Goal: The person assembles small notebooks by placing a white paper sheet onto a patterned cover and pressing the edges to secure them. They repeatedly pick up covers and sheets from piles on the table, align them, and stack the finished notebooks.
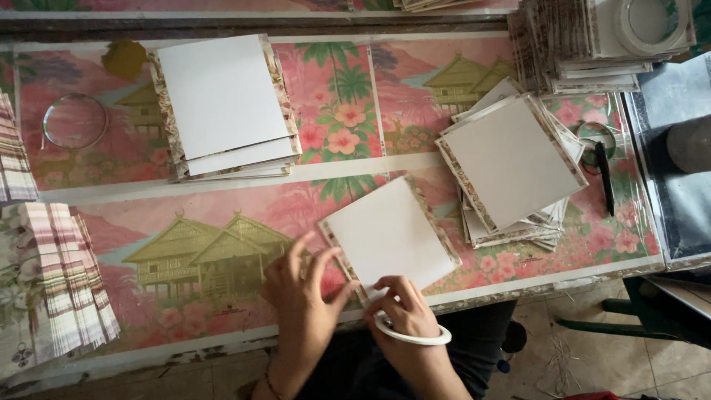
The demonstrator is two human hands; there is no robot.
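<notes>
A: Which step is this?

B: Taping a white square card (390,235) with a patterned paper border, I judge; next the edge needs pressing flat.

A: And the hands?

B: Left hand (302,296), fingers spread, steadies the card's near corner on the table (222,207). Right hand (406,312) pinches that edge, a white tape ring (412,337) around its fingers.

Single head-worn view, steeply downward and close over the patterned table (222,215) edge.
</notes>
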